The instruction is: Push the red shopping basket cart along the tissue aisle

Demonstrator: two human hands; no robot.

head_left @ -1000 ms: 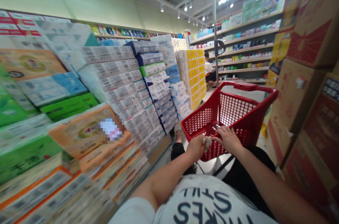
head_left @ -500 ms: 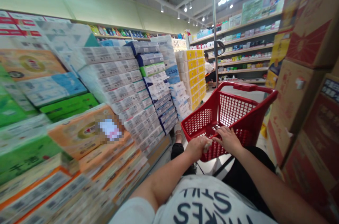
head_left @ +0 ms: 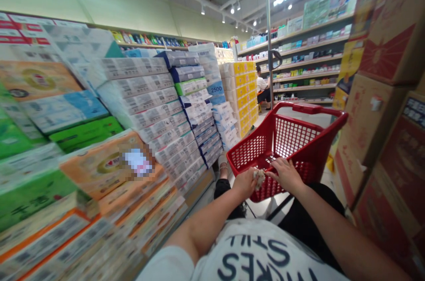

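Observation:
A red plastic shopping cart (head_left: pixel 299 139) with a lattice basket stands right in front of my legs. My left hand (head_left: pixel 245 183) is closed on a small crumpled whitish-beige cloth (head_left: pixel 259 178) at the near side of the basket. My right hand (head_left: pixel 285 175) lies over the near rim of the cart, its fingers bent across it. Its fingertips come close to the cloth; whether they touch it is hard to tell.
Stacked tissue packs (head_left: pixel 152 104) rise on my left, with orange packs (head_left: pixel 109 161) nearest. Cardboard boxes (head_left: pixel 378 117) are piled on the right. Ahead are a metal pole (head_left: pixel 268 42), stocked shelves (head_left: pixel 305 57) and a seated person (head_left: pixel 263 88).
My left hand has turned and shifted slightly, and more of the crumpled cloth shows beside its fingers. My right hand and the cart stay nearly in place.

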